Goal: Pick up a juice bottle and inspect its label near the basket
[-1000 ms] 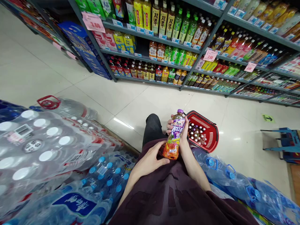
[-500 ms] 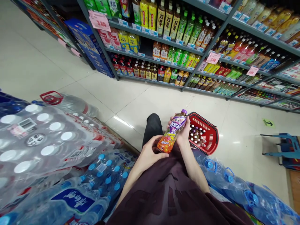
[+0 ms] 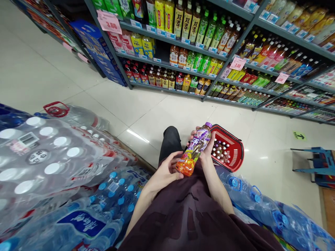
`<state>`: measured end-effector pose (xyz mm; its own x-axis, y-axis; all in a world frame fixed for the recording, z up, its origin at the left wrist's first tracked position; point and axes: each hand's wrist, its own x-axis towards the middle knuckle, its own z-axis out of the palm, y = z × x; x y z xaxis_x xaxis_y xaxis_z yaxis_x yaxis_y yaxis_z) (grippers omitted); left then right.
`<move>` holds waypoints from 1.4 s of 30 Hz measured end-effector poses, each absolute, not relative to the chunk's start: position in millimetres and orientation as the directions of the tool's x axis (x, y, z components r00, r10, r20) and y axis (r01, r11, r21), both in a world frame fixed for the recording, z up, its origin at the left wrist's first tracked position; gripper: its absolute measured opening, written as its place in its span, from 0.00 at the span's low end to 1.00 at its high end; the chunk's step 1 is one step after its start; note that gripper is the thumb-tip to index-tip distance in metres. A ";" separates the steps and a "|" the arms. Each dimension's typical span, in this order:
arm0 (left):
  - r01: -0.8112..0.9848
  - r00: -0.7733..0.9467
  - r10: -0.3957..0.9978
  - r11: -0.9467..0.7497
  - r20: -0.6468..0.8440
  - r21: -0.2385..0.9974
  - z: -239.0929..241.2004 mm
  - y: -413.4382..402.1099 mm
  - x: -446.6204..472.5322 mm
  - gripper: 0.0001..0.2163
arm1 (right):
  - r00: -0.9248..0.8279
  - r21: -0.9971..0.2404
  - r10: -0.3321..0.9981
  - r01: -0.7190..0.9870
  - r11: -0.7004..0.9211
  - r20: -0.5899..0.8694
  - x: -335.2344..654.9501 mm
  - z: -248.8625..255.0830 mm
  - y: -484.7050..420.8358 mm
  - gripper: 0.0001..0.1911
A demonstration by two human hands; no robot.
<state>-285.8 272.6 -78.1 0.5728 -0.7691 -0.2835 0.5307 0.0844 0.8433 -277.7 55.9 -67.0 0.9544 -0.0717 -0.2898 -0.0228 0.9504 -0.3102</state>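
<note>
Here we hold a bottle (image 3: 194, 150) in both hands, tilted, its purple cap pointing up and away from us. Our right hand (image 3: 206, 148) is wrapped around the upper part of the bottle, fingers closed on it from behind. Our left hand (image 3: 167, 172) cups the orange base, thumb and fingers curled against it. The bottle hangs over our lap, just beside a red basket (image 3: 237, 146) that stands on the floor (image 3: 146, 108) and carries more bottles with their caps up. We judge the step in hand to be turning the bottle over to look at its label. The next move calls for a firm two-handed grip as it turns. Beyond the basket stands a shelf (image 3: 209, 52) of drinks; nearer us than the basket lie water packs (image 3: 52, 164).
</note>
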 end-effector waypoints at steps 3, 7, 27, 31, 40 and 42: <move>0.517 0.530 -0.820 0.108 -0.218 0.849 -75.2 274.7 -286.8 0.44 | 0.965 -0.299 -0.065 -0.014 0.954 -0.254 -279.9 -67.6 55.5 0.32; 0.467 0.531 -0.825 0.094 -0.194 0.880 -72.3 275.9 -285.7 0.41 | 0.963 -0.287 -0.066 -0.012 0.958 -0.261 -279.5 -70.2 55.8 0.31; 0.538 0.552 -0.794 0.105 -0.255 0.836 -67.1 269.7 -287.4 0.34 | 0.942 -0.139 -0.163 0.126 0.982 -0.294 -273.6 -67.4 54.4 0.19; 0.541 0.562 -0.781 0.096 -0.273 0.836 -66.8 269.6 -287.8 0.34 | 0.937 -0.182 -0.187 0.137 0.974 -0.295 -273.6 -67.2 53.5 0.19; 0.425 0.673 -0.629 -0.101 -0.389 0.899 -74.1 264.9 -286.2 0.31 | 0.932 -0.302 -0.170 0.070 0.951 -0.320 -275.5 -70.8 64.5 0.22; 0.406 0.693 -0.594 -0.146 -0.408 0.902 -74.4 264.8 -284.7 0.32 | 0.937 -0.309 -0.141 0.037 0.950 -0.321 -275.6 -73.4 68.3 0.20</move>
